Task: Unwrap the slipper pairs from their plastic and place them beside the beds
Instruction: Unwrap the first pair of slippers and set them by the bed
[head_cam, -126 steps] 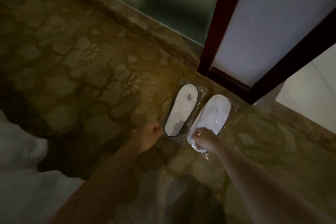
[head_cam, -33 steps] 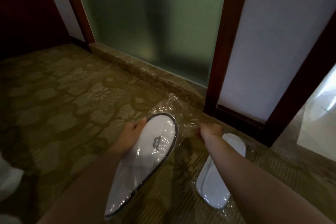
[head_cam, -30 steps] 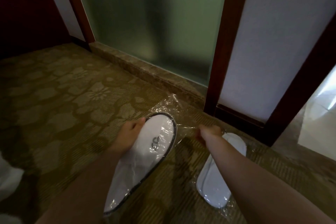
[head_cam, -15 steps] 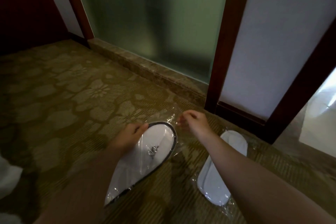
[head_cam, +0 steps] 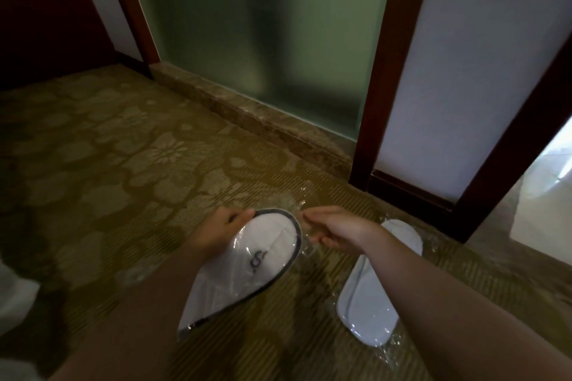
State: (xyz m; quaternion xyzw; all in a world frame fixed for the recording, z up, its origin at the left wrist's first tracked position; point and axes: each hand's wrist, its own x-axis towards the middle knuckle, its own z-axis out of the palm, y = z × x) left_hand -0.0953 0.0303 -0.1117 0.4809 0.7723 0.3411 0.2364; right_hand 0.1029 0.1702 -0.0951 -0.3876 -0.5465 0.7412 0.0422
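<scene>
A white slipper pair with dark trim [head_cam: 247, 263], still in clear plastic, is held above the carpet. My left hand [head_cam: 218, 230] grips its toe end from the left. My right hand [head_cam: 332, 230] pinches the loose plastic wrap [head_cam: 305, 241] at the toe's right edge. A second white slipper pair [head_cam: 374, 294] in plastic lies on the carpet to the right, partly hidden by my right forearm.
Patterned olive carpet [head_cam: 102, 182] covers the floor. A frosted glass panel [head_cam: 257, 34] with a stone sill and dark red wooden frames [head_cam: 383, 71] stands ahead. A bright tiled doorway [head_cam: 544, 195] opens at the right. White bedding [head_cam: 12, 300] shows at the left edge.
The trimmed slipper pair was lifted off the carpet. In the last half second my right hand shifted right and lower, now pinching the plastic at the toe's edge.
</scene>
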